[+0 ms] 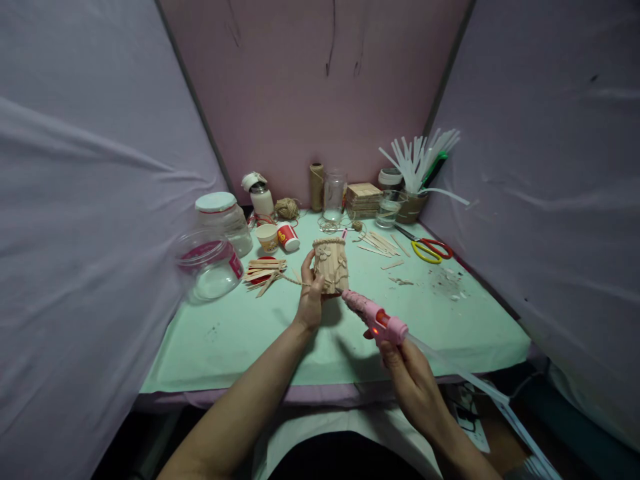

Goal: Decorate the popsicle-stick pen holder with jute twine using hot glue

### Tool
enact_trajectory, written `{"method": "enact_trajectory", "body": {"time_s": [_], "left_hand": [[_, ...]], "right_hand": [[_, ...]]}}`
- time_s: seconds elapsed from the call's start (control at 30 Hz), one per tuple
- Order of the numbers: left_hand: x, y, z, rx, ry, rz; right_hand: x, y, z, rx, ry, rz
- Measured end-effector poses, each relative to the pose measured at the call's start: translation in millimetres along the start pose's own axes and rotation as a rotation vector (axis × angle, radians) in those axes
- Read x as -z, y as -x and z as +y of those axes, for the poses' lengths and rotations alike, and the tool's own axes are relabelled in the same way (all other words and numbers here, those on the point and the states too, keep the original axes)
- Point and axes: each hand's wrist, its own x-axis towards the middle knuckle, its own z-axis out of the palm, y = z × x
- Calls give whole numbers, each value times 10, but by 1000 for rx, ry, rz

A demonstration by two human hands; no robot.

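My left hand [311,303] is closed around the left side of a small holder covered in wooden sticks [331,268], raised just over the table. Flower shapes decorate its front and a braided cord rims its top. A length of twine [291,279] trails leftward from near its base. In my right hand [407,367] is a pink glue gun [373,313] with a lit orange light and a long glue stick out of its back. The nozzle points at the holder's lower right edge; whether it touches cannot be made out.
Left are clear plastic jars [215,273], paper cups [288,237] and a pile of craft sticks [265,272]. Scissors [425,248], loose sticks [383,243] and scraps [453,283] lie right. Behind stand a twine spool [317,188], a glass jar [334,195] and a pot of glue sticks [413,203].
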Motion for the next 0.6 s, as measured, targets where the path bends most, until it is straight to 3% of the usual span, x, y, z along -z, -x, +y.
{"method": "enact_trajectory", "body": {"time_s": [0.6], "left_hand": [[-1,-3,-10,-12,-35,-3]], "right_hand": [[-12,-33,-53,-16,-28,-5]]}}
